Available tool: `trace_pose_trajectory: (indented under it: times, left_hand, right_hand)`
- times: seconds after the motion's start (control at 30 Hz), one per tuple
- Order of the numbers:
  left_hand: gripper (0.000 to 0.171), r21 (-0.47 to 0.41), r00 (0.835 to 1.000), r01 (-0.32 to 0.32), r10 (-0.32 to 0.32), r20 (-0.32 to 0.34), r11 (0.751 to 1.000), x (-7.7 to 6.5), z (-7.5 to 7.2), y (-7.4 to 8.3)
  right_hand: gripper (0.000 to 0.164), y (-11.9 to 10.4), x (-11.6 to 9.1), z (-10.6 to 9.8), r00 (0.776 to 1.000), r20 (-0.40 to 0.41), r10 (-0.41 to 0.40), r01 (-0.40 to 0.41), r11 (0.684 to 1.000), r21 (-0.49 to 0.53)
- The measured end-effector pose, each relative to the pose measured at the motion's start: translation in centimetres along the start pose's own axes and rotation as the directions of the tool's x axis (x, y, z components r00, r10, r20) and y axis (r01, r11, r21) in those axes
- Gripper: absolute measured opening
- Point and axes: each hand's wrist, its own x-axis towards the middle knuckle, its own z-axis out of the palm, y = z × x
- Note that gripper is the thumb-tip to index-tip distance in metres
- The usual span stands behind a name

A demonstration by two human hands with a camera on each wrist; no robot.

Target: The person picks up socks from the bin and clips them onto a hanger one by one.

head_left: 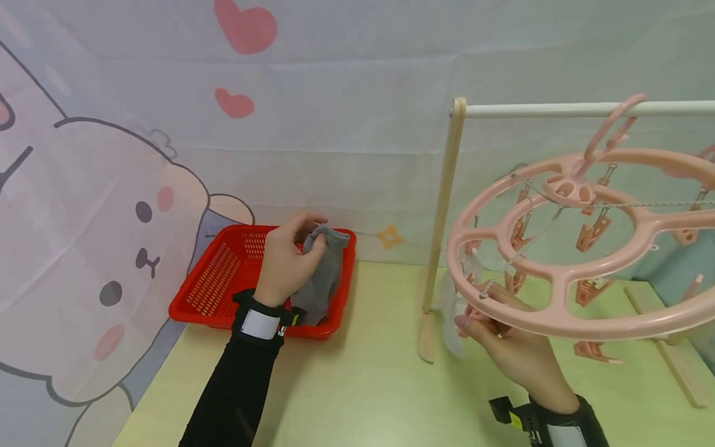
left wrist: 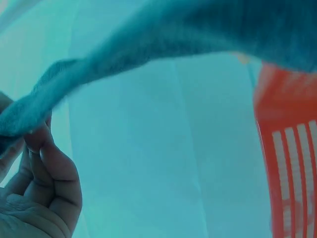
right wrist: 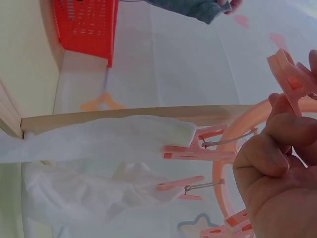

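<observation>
My left hand [head_left: 287, 257] pinches the cuff of a grey sock [head_left: 323, 282] between thumb and fingers. The sock hangs over the red plastic basket [head_left: 192, 313], and in the left wrist view it crosses the top, blurred. Under the near rim of a pink round drying hanger [head_left: 558, 324], my right hand [head_left: 522, 360] grips a pink clothespin [right wrist: 290, 82]. Beside it, in the right wrist view, two white socks [right wrist: 124, 136] hang from other pink clothespins [right wrist: 200, 151]. From the head, those socks are mostly hidden behind the hanger and hand.
The hanger hooks onto a white rod [head_left: 530, 111] held by a wooden post [head_left: 447, 205] with a foot on the pale table [head_left: 380, 385]. More clothespins dangle around the ring. A printed cloth backdrop [head_left: 357, 124] stands behind.
</observation>
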Motion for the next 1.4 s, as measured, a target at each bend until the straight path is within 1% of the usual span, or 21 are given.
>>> trace_pose_trajectory:
  times: [0.1, 0.2, 0.33, 0.47, 0.53, 0.63, 0.73, 0.83, 0.9, 1.0, 1.1, 1.13, 1.23, 1.3, 1.4]
  left_hand:
    - [0.029, -0.043, 1.000, -0.012, 0.012, -0.005, 0.999, -0.5, 1.4, 1.3]
    - [0.028, -0.096, 1.000, -0.028, 0.027, -0.007, 0.995, -1.1, 2.9, 2.5]
    - [0.021, -0.148, 1.000, -0.024, 0.024, -0.002, 0.989, -1.8, 4.6, 3.6]
    - [0.012, -0.209, 1.000, -0.012, 0.018, 0.023, 0.978, -2.6, 6.3, 4.5]
    - [0.012, -0.237, 0.999, -0.025, 0.034, 0.036, 0.971, -2.9, 7.2, 5.0]
    - [0.012, -0.268, 0.995, -0.063, 0.080, 0.052, 0.961, -3.4, 8.6, 5.8]
    - [0.012, -0.264, 0.990, -0.097, 0.121, 0.077, 0.960, -3.8, 9.7, 6.5]
    - [0.012, -0.246, 0.984, -0.102, 0.133, 0.116, 0.964, -4.1, 10.5, 7.2]
    - [0.013, -0.241, 0.979, -0.096, 0.135, 0.152, 0.966, -4.2, 10.9, 7.5]
    - [0.013, -0.251, 0.968, -0.086, 0.141, 0.208, 0.964, -4.4, 11.3, 7.8]
    - [0.013, -0.274, 0.961, -0.068, 0.137, 0.242, 0.959, -4.5, 11.6, 7.9]
    - [0.013, -0.277, 0.960, -0.064, 0.135, 0.246, 0.959, -4.5, 11.7, 7.9]
    - [0.011, -0.282, 0.963, -0.046, 0.117, 0.242, 0.958, -4.6, 11.9, 7.9]
    - [0.011, -0.280, 0.966, -0.038, 0.107, 0.236, 0.959, -4.6, 12.0, 7.9]
    - [0.011, -0.278, 0.968, -0.030, 0.098, 0.231, 0.960, -4.6, 12.0, 8.0]
  right_hand:
    - [0.027, 0.1, 0.0, -0.2, 1.000, -0.005, 0.024, -0.023, 0.998, 0.061]
    - [0.026, 0.4, 0.1, -0.2, 1.000, -0.015, 0.017, -0.016, 0.997, 0.081]
    - [0.024, 1.3, 0.1, -0.2, 1.000, -0.010, 0.015, -0.013, 0.991, 0.133]
    - [0.025, 2.7, -0.1, -0.2, 1.000, 0.004, 0.025, -0.025, 0.986, 0.164]
    - [0.029, 3.3, -0.2, -0.2, 1.000, 0.010, 0.011, -0.013, 0.989, 0.147]
    - [0.037, 3.7, -0.3, -0.3, 1.000, 0.028, -0.011, 0.007, 0.990, 0.142]
    - [0.042, 3.7, -0.3, -0.5, 0.999, 0.049, -0.021, 0.012, 0.984, 0.176]
    - [0.045, 3.6, -0.3, -0.6, 0.998, 0.059, -0.014, 0.003, 0.983, 0.185]
    - [0.044, 3.5, -0.3, -0.6, 0.999, 0.048, -0.005, -0.003, 0.988, 0.152]
    - [0.039, 3.4, -0.2, -0.5, 1.000, 0.011, 0.029, -0.031, 0.984, 0.177]
    - [0.029, 3.4, -0.1, -0.4, 0.998, -0.021, 0.063, -0.054, 0.954, 0.296]
    - [0.028, 3.4, -0.1, -0.4, 0.997, -0.025, 0.069, -0.055, 0.932, 0.358]
    - [0.027, 3.4, -0.1, -0.5, 0.995, -0.029, 0.096, -0.075, 0.902, 0.426]
    - [0.025, 3.4, -0.2, -0.9, 0.995, -0.010, 0.097, -0.081, 0.882, 0.464]
    - [0.027, 3.4, -0.2, -1.4, 0.993, 0.040, 0.114, -0.119, 0.846, 0.520]
